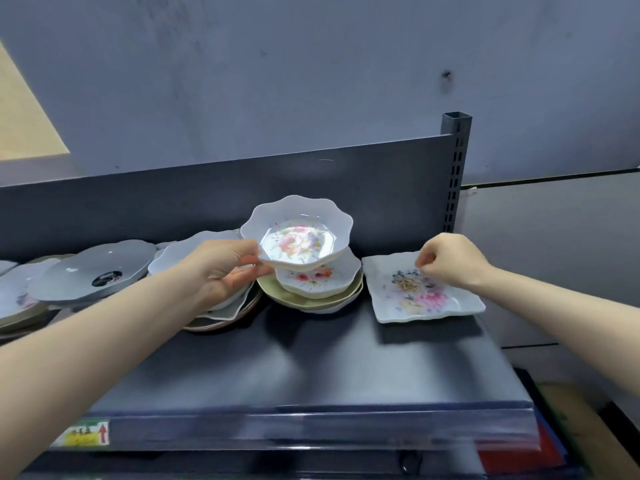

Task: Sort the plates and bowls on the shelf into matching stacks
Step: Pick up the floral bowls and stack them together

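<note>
shelf (311,368): dark front deck seen bare | left hand (221,268): scalloped floral bowl (298,233) gripped by its rim, held above a mixed stack (311,289) | right hand (450,258): fingers curled loosely over the square floral plate (426,289), nothing held | grey plate (97,271) and more stacks seen far left

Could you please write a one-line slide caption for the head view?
Left hand lifts a scalloped floral bowl off a mixed stack while the right hand rests on a square floral plate.
</note>
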Motion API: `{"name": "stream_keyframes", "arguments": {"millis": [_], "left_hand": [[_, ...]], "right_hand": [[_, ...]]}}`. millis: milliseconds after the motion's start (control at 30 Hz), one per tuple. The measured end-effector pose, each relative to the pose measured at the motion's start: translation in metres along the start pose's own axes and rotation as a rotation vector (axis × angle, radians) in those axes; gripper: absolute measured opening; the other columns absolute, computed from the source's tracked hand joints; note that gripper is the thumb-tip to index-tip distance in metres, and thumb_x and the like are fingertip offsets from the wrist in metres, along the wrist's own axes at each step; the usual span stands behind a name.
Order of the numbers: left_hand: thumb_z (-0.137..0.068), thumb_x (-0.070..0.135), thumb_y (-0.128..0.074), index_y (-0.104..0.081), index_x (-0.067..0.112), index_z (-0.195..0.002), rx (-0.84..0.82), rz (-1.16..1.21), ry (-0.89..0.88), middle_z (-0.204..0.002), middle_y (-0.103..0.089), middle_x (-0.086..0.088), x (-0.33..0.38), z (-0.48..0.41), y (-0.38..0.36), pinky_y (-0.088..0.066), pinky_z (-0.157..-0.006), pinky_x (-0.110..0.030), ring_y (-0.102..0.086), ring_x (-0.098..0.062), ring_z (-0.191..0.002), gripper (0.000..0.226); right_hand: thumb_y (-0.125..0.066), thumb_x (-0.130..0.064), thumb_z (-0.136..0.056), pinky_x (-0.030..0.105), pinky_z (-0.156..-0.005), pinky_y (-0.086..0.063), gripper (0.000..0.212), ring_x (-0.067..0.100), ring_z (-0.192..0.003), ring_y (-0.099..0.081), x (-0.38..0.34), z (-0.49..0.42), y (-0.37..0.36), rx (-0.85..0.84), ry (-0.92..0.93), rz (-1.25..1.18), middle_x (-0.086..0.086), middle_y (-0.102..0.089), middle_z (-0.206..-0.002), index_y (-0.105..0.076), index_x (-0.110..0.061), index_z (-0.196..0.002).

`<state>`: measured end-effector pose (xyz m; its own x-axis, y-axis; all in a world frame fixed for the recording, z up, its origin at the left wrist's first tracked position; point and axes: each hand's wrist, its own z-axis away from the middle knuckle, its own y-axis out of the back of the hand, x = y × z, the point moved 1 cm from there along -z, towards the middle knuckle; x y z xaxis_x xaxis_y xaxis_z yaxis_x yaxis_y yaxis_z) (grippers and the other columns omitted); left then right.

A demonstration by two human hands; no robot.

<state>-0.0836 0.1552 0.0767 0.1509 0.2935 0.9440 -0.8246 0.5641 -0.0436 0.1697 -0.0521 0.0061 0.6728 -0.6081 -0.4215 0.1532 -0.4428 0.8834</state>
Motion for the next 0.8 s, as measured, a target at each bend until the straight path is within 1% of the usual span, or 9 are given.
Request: {"name": "stream_keyframes", "arguments": {"millis": [133,233,300,333,367,400,467,567,800], "left_hand": [[-0.08,-0.008,-0.054,-0.062,-0.004,-0.091,0.065,0.006,0.004,-0.094,-0.068,-0.023,0.0,0.006,0.013,-0.059,-0.052,-0.027,-0.07,-0.031,-0.074,0.014],[-0.08,-0.007,-0.055,-0.063,-0.003,-0.091,0.106,0.02,0.003,-0.088,-0.069,-0.021,0.0,0.012,0.025,-0.058,-0.048,-0.025,-0.071,-0.027,-0.058,0.015],[-0.08,-0.007,-0.055,-0.063,-0.002,-0.09,0.122,0.028,-0.003,-0.087,-0.069,-0.019,0.001,0.016,0.033,-0.058,-0.048,-0.024,-0.071,-0.025,-0.054,0.014],[-0.08,-0.007,-0.055,-0.063,-0.002,-0.092,0.125,0.031,-0.007,-0.087,-0.069,-0.019,0.002,0.018,0.038,-0.057,-0.047,-0.024,-0.071,-0.024,-0.053,0.015],[-0.08,-0.006,-0.055,-0.063,-0.002,-0.096,0.126,0.036,-0.012,-0.088,-0.069,-0.019,0.004,0.019,0.043,-0.057,-0.047,-0.023,-0.071,-0.024,-0.053,0.018],[-0.08,-0.006,-0.056,-0.063,-0.002,-0.101,0.126,0.041,-0.017,-0.09,-0.069,-0.019,0.006,0.02,0.048,-0.057,-0.048,-0.023,-0.071,-0.023,-0.054,0.022],[-0.079,-0.006,-0.057,-0.06,-0.004,-0.112,0.125,0.048,-0.032,-0.096,-0.069,-0.02,0.011,0.019,0.058,-0.059,-0.052,-0.025,-0.072,-0.026,-0.061,0.033],[-0.078,-0.006,-0.058,-0.062,-0.006,-0.11,0.109,0.036,-0.044,-0.103,-0.069,-0.021,0.018,0.018,0.073,-0.061,-0.058,-0.028,-0.072,-0.028,-0.072,0.032],[-0.077,-0.006,-0.057,-0.065,-0.004,-0.09,0.054,-0.001,-0.048,-0.091,-0.071,-0.022,0.027,0.007,0.096,-0.06,-0.056,-0.027,-0.073,-0.03,-0.066,0.016]], "right_hand": [[-0.06,-0.005,-0.074,0.027,-0.071,-0.053,0.019,0.014,-0.067,-0.06,-0.044,-0.01,-0.023,-0.088,0.067,-0.131,-0.005,-0.071,-0.072,-0.077,-0.012,-0.08],[-0.06,-0.007,-0.077,0.033,-0.074,-0.054,0.02,0.029,-0.09,-0.067,-0.065,-0.02,-0.041,-0.108,0.077,-0.107,0.009,-0.075,-0.094,-0.074,-0.004,-0.09],[-0.056,-0.002,-0.075,0.041,-0.069,-0.054,0.019,0.042,-0.091,-0.062,-0.075,-0.026,-0.052,-0.12,0.071,-0.079,0.022,-0.069,-0.089,-0.068,0.004,-0.088],[-0.054,0.001,-0.073,0.04,-0.057,-0.047,0.008,0.047,-0.079,-0.053,-0.08,-0.029,-0.057,-0.114,0.072,-0.05,0.025,-0.059,-0.075,-0.061,0.004,-0.073],[-0.051,0.003,-0.071,0.035,-0.048,-0.033,0.014,0.041,-0.066,-0.04,-0.084,-0.032,-0.062,-0.106,0.065,-0.036,0.019,-0.043,-0.062,-0.045,-0.003,-0.06],[-0.049,0.005,-0.07,0.032,-0.047,-0.02,0.027,0.031,-0.062,-0.03,-0.088,-0.035,-0.067,-0.1,0.07,-0.026,0.01,-0.031,-0.058,-0.03,-0.01,-0.058],[-0.047,0.008,-0.07,0.029,-0.048,-0.014,0.036,0.022,-0.059,-0.024,-0.095,-0.04,-0.071,-0.082,0.055,-0.024,0.002,-0.025,-0.059,-0.022,-0.015,-0.06],[-0.047,0.01,-0.072,0.029,-0.046,-0.019,0.034,0.024,-0.061,-0.033,-0.102,-0.047,-0.08,-0.101,0.007,0.029,0.001,-0.031,-0.06,-0.025,-0.014,-0.061],[-0.047,0.01,-0.07,0.031,-0.051,-0.035,0.018,0.03,-0.071,-0.052,-0.108,-0.048,-0.087,-0.136,0.014,0.129,0.007,-0.054,-0.074,-0.049,-0.007,-0.074]]}}
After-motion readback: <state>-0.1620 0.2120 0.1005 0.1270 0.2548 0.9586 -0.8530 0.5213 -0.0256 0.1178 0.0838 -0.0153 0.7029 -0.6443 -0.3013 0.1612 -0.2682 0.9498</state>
